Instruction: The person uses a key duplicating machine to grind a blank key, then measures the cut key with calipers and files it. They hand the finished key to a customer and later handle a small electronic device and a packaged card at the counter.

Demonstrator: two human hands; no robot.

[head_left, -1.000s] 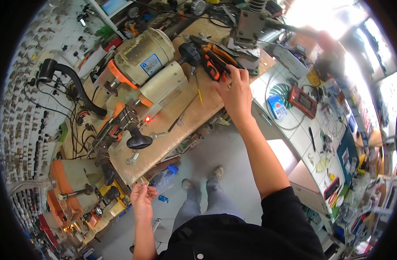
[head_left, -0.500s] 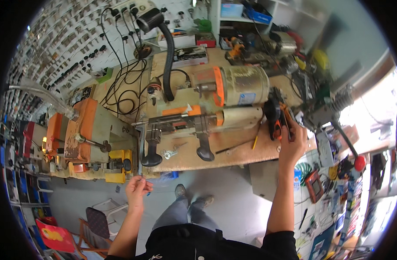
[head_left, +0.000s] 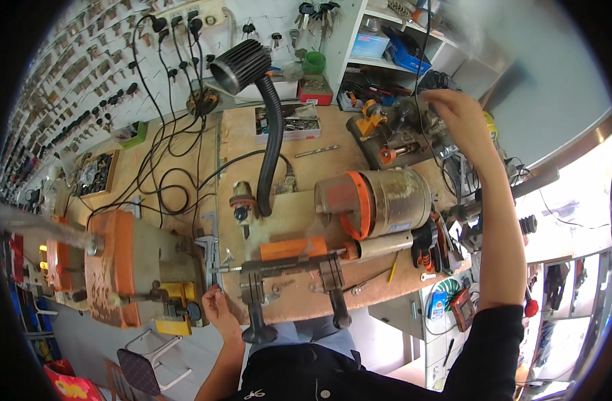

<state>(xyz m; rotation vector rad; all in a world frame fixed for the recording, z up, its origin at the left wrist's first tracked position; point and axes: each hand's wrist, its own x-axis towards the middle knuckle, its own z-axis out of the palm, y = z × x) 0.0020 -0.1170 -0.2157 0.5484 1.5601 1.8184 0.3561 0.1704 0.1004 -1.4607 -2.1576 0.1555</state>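
My left hand [head_left: 220,313] is at the bench's front edge, fingers curled in a pinch. Whatever it holds, if anything, is too small to make out. Just beyond it, a grey metal caliper [head_left: 211,248] lies along the bench. My right hand [head_left: 461,119] reaches to the far right over a dark bench machine [head_left: 413,115] and cluttered tools, its fingers extended and partly blurred. Between my hands stands a key-cutting machine with a large cylindrical motor [head_left: 397,200], an orange block [head_left: 292,248] and two black handles [head_left: 258,322]. Orange-and-black-handled pliers [head_left: 424,257] stand at its right end.
A black lamp [head_left: 242,65] on a bent neck rises over the bench. An orange machine [head_left: 109,267] stands left; black cables [head_left: 179,157] loop behind it. A box of small parts [head_left: 287,121] and a drill bit [head_left: 317,151] lie farther back. Shelves [head_left: 379,60] are behind.
My right hand has left the orange-and-black pliers and moved far back over the cluttered tools. My left hand remains near the bench edge. The view has shifted toward the back of the bench.
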